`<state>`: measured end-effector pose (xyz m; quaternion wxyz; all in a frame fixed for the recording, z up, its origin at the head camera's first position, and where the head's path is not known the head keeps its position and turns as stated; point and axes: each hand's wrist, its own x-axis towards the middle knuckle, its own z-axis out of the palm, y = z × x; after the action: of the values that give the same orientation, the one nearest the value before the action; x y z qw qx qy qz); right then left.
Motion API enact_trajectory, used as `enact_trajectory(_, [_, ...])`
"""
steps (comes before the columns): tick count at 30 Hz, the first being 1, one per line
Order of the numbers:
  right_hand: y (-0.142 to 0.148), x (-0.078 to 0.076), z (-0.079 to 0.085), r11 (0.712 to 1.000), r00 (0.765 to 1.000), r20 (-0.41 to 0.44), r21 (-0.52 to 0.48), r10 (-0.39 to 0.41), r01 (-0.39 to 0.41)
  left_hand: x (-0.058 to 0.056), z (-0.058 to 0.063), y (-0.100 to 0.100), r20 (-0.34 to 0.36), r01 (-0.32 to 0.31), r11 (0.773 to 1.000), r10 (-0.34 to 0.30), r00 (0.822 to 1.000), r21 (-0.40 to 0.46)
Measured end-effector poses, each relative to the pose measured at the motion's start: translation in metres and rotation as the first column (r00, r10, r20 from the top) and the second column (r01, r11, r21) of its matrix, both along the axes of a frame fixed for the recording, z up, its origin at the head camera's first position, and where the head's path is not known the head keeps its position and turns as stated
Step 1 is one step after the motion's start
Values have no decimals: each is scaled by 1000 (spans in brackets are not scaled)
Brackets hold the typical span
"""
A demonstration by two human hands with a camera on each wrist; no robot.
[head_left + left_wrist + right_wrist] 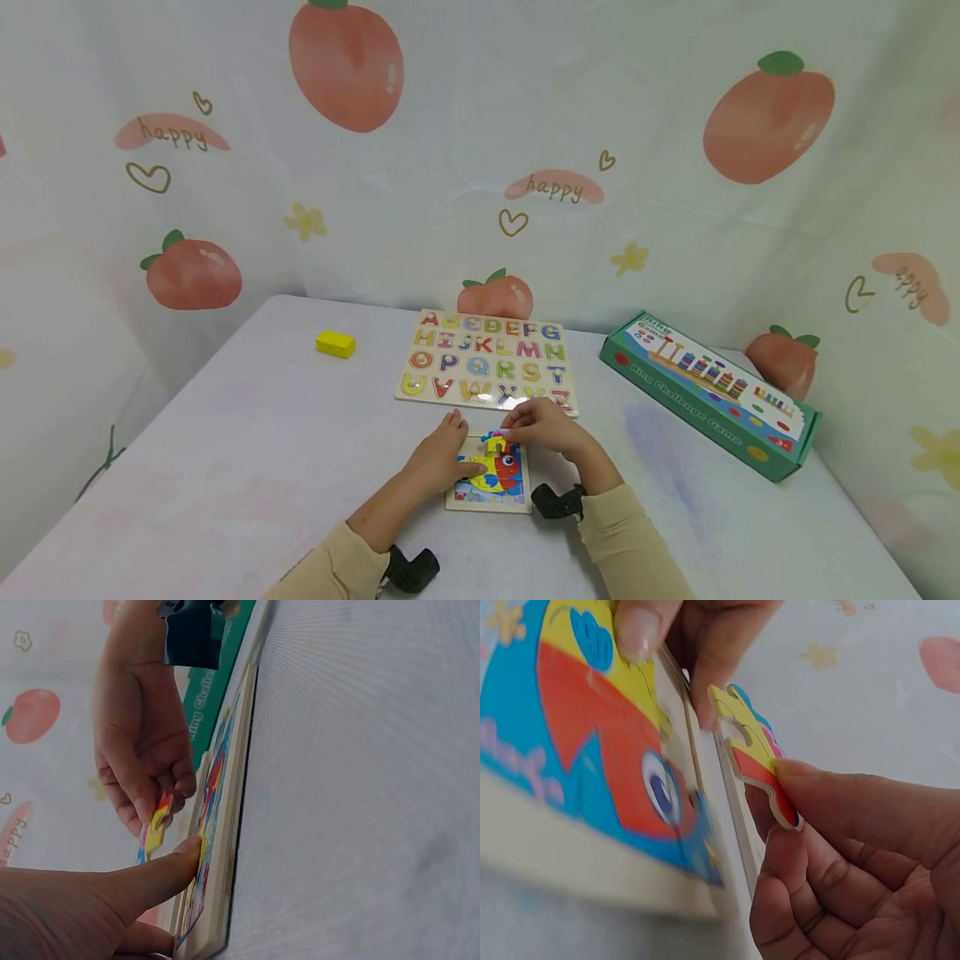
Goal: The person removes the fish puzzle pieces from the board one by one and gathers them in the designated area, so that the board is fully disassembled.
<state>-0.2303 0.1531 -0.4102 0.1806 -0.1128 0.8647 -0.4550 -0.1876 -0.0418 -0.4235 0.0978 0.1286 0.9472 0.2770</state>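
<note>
- Where the counter runs back toward the printed backdrop, a yellow block lies at the left, well apart from both hands.
- The left hand is uncurled, its fingers stretched along the left side of the fish puzzle board, its thumb resting on the picture.
- Beyond the fingers lies the alphabet board, set with rows of coloured letters.
- The fish puzzle board lies flat on the counter between the hands.
- A puzzle piece, yellow and red with pink and blue along one edge, is held tilted above the board's far part.
- The right hand pinches that piece between thumb and fingers.
- The green box, lettered "Ring Challenge Game", sits slantwise at the far right.
</note>
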Motion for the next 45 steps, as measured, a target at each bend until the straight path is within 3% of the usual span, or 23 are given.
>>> enact_trajectory(13, [46, -3, 2, 1000, 999, 15, -1, -29, 29, 3, -3, 0, -16, -2, 1000, 2, 1000, 9])
enact_trajectory(30, [107, 13, 4, 993, 993, 9, 31, -115, 115, 3, -3, 0, -38, 8, 1000, -7, 999, 20])
enact_trajectory(45, [138, 13, 0, 988, 988, 8, 33, -153, 153, 1, -4, -2, -33, 3, 1000, -3, 999, 18])
